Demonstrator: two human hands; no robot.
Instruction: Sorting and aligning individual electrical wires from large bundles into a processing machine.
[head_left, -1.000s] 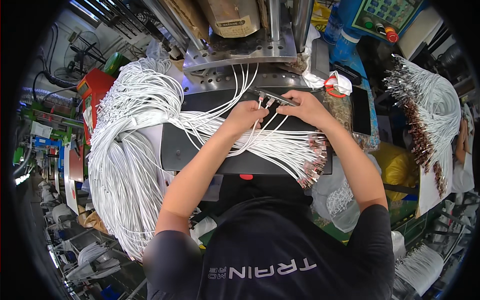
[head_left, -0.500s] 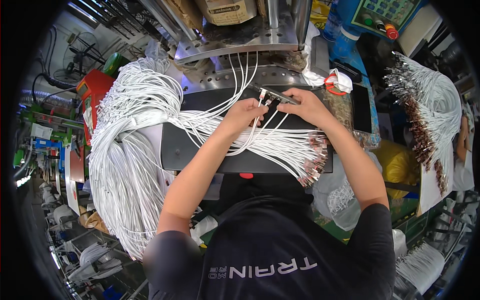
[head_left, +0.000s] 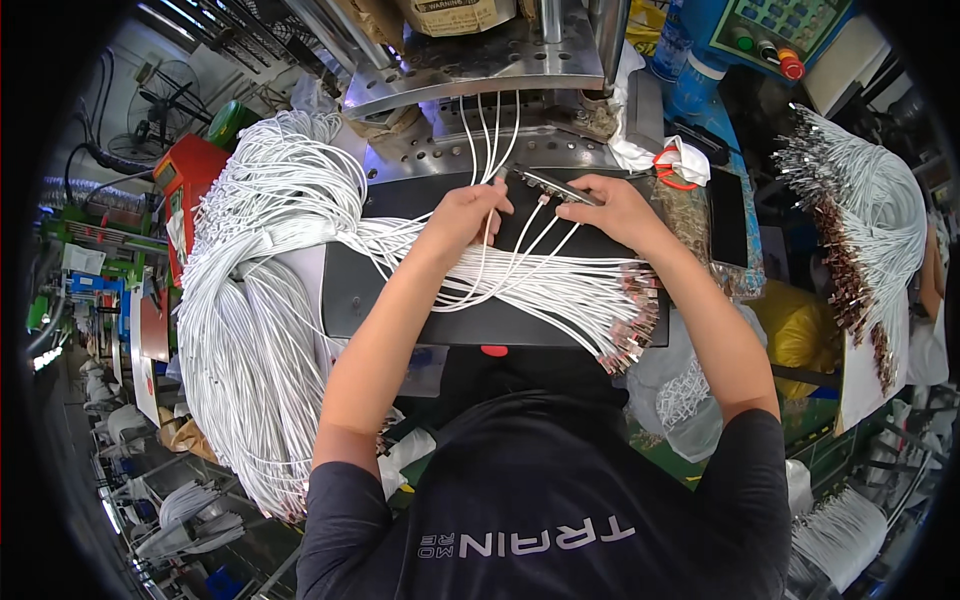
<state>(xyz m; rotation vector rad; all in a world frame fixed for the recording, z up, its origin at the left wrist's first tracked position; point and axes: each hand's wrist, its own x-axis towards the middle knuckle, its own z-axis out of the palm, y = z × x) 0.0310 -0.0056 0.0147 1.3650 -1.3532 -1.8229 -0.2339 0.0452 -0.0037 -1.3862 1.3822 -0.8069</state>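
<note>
My right hand (head_left: 615,210) is closed on one end of a dark metal bar fixture (head_left: 555,187) that slants above the black work surface. Cables run from the fixture's near edge, and one small connector (head_left: 543,200) shows there. Just left of the fixture, my left hand (head_left: 474,215) is closed with its fingers around a white cable (head_left: 484,262); the cable's end is hidden by the fingers. Below both hands lies a fanned bundle of white cables (head_left: 540,295) with copper-coloured connector ends (head_left: 632,315) at the right. Several cables also rise behind my left hand into the press.
The metal press (head_left: 480,80) with upright posts stands straight ahead. A large heap of white cables (head_left: 255,350) hangs over the left side. A control panel (head_left: 785,35), red-handled scissors (head_left: 675,168) and another cable bundle (head_left: 870,210) are to the right.
My left hand has moved left, away from the fixture, and the cable by its fingers has shifted with it. My right hand keeps hold of the fixture almost in place.
</note>
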